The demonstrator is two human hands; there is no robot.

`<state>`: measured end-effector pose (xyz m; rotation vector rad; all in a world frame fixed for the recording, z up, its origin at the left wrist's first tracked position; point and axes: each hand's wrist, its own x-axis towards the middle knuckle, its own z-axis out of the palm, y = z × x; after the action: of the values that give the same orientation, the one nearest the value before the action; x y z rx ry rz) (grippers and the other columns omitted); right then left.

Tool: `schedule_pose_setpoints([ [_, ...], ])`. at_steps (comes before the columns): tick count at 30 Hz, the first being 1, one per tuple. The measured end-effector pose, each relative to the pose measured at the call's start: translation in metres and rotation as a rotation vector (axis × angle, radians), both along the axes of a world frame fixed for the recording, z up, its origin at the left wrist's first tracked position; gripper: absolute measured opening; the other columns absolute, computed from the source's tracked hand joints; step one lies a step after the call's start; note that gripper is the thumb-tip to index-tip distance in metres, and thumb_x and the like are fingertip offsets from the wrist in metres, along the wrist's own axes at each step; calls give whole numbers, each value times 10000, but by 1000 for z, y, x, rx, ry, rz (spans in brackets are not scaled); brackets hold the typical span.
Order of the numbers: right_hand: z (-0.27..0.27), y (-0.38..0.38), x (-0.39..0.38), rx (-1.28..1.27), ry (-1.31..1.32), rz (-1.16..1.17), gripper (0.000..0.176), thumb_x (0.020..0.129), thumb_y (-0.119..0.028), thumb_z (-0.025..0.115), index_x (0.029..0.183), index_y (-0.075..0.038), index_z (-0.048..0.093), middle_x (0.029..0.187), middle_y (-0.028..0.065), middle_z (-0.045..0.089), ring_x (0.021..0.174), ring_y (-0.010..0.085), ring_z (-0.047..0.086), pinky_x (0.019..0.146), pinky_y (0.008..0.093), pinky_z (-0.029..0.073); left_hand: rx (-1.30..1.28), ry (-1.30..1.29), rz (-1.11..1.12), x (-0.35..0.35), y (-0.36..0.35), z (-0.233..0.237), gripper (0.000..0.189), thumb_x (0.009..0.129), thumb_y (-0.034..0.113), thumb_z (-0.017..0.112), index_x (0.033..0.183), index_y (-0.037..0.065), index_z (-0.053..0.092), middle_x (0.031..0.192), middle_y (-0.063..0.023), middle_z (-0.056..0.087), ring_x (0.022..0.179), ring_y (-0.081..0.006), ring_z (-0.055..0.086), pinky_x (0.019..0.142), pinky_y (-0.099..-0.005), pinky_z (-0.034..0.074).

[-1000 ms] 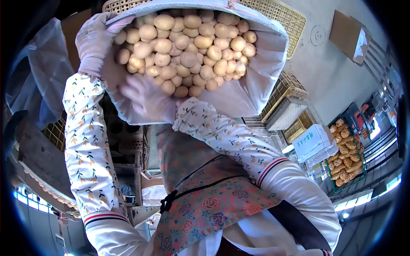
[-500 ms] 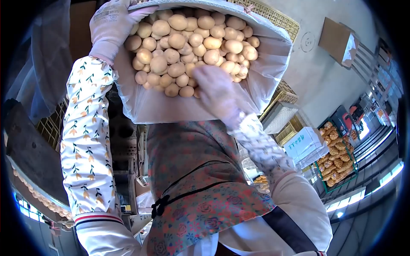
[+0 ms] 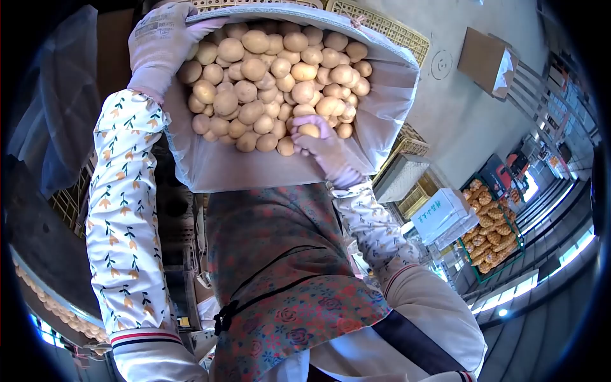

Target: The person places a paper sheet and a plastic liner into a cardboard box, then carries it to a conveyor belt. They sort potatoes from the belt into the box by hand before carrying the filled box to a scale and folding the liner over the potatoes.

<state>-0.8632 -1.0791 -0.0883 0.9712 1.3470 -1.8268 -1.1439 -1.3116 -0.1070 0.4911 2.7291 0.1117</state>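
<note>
A box (image 3: 382,99) lined with thin white plastic is tilted towards me, full of small yellow potatoes (image 3: 254,76). My left hand (image 3: 159,44), in a pale glove, grips the box's rim at the upper left, the thumb lying along the edge. At the lower right of the heap, my right hand (image 3: 321,143), gloved too, has its fingers curled round a single potato (image 3: 310,130). The liner's near flap (image 3: 254,175) hangs just below the potatoes.
Yellow plastic crates (image 3: 382,28) stand behind the box and at its right. A white carton (image 3: 439,216) with writing sits further right, near netted sacks of produce (image 3: 487,245). An open cardboard box (image 3: 487,60) lies beyond. At the left is a dark curved machine surface (image 3: 44,242).
My right hand has moved slightly down and now shows a potato in its fingers; it was blurred over the heap before. My left hand stays on the rim. The view has shifted a little.
</note>
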Motion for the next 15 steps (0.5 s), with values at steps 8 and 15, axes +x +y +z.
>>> schedule_pose_setpoints([
  [8,60,20,-22,-321,166,-209,705,849,81,597,1499,-71,367,1345,93,514,1114,148,571,921,286,474,389,529,-204,18,8,3,557,792,427,784,1223,100,651,1195,-55,674,1119,-280,629,970,-430,482],
  [15,79,14,-29,-62,280,43,497,902,-18,664,1358,3,469,1142,74,581,973,128,580,847,269,500,1118,-252,-149,215,80,49,628,760,163,778,1318,21,528,1293,-155,583,1207,-374,563,1048,-474,437],
])
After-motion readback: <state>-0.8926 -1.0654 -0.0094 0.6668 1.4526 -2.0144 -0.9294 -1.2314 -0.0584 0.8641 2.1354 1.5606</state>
